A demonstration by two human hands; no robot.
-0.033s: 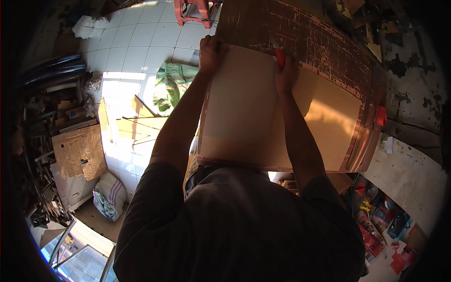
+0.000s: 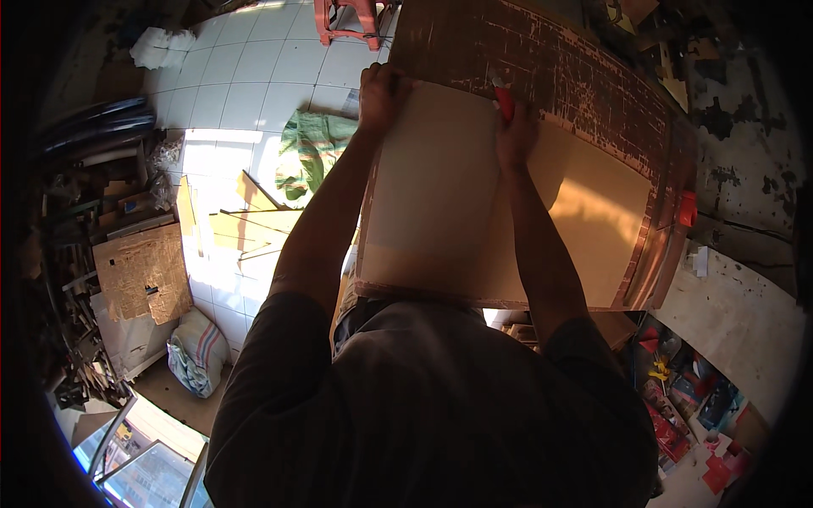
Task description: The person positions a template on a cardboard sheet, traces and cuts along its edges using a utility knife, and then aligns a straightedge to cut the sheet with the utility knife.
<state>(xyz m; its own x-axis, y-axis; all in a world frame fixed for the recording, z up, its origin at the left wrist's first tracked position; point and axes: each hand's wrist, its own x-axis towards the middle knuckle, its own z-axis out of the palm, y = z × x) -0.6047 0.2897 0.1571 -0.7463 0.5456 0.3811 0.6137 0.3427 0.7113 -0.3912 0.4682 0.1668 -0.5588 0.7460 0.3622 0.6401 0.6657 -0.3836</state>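
Observation:
A smooth grey sheet (image 2: 436, 169) lies on top of a larger tan board (image 2: 593, 212), both on a worn brown worktable (image 2: 474, 42) in front of me. At the sheet's far left corner, my left hand (image 2: 381, 100) has its fingers curled over the edge, gripping it against the table. My right hand (image 2: 518, 140) is closed round a red cutter (image 2: 505, 103) at the far right corner of the sheet. The cutter's pale tip points away from me. Its cutting end is too small to make out clearly.
Yellowish board offcuts (image 2: 254, 230) and a green cloth (image 2: 313, 148) lie on the tiled floor at left. A red stool (image 2: 349, 21) stands beyond. Stacked scrap wood (image 2: 85, 279) and a white sack (image 2: 196, 351) line the left side; cluttered tools (image 2: 677, 381) sit at lower right.

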